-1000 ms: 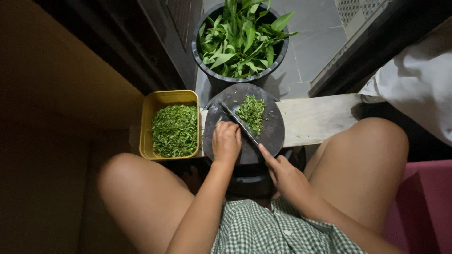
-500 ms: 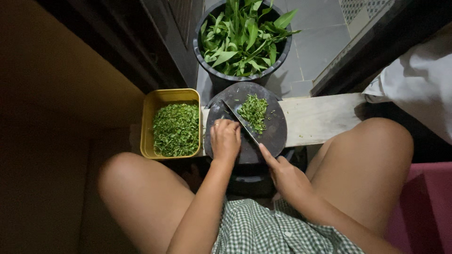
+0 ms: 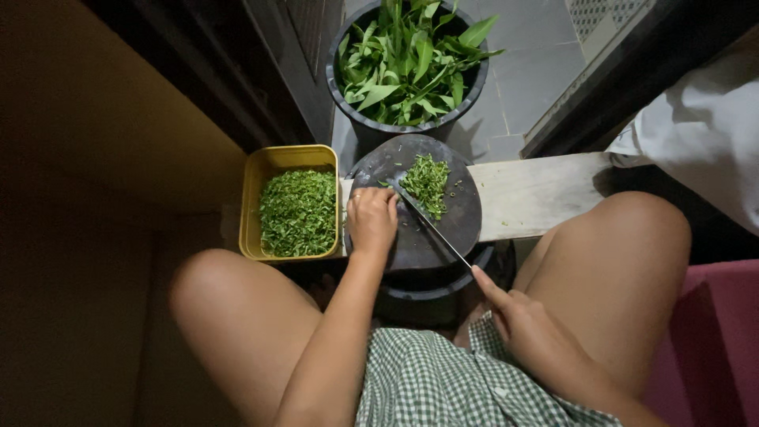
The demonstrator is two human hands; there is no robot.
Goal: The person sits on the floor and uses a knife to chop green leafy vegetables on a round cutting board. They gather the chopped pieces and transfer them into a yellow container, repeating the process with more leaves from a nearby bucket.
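Note:
A round dark cutting board (image 3: 458, 225) lies on a pale bench between my knees. A small heap of chopped greens (image 3: 428, 183) sits on its far half. My left hand (image 3: 371, 221) rests curled on the board's left side, fingers bunched near a few green bits; whether it grips any is unclear. My right hand (image 3: 528, 332) holds a long knife (image 3: 428, 223) by the handle. The blade slants up-left across the board, its tip close to my left fingers, beside the heap.
A yellow rectangular tub (image 3: 254, 207) of finely chopped greens stands left of the board. A black bucket (image 3: 353, 101) of whole leafy stems stands beyond it on grey tiles. White cloth (image 3: 703, 141) lies at right, a pink surface (image 3: 711, 348) at lower right.
The knife blade has shifted slightly along the board next to the heap. My left hand stays in the same spot on the board.

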